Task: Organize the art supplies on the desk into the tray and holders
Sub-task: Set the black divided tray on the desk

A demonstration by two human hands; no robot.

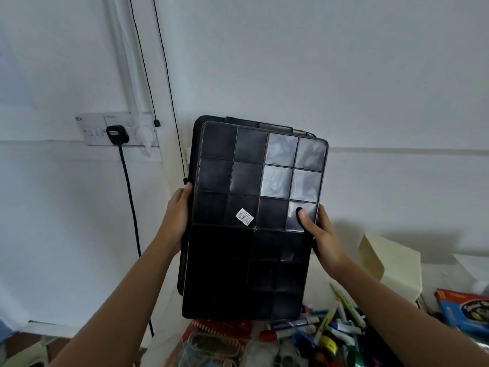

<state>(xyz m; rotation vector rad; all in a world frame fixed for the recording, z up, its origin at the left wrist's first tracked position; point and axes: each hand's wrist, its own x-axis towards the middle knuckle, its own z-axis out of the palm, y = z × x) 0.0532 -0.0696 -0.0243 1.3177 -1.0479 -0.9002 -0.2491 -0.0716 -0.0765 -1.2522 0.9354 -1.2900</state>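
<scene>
The black tray [254,221] is held upright before the wall, above the tabletop [321,282], its gridded face toward the camera. The left grip [177,215] clasps its left edge. The right grip [321,239] clasps the right edge, thumb on the face. A second black panel [194,144] sits just behind. Pens [330,329] lie heaped below, near a cream holder [394,266].
</scene>
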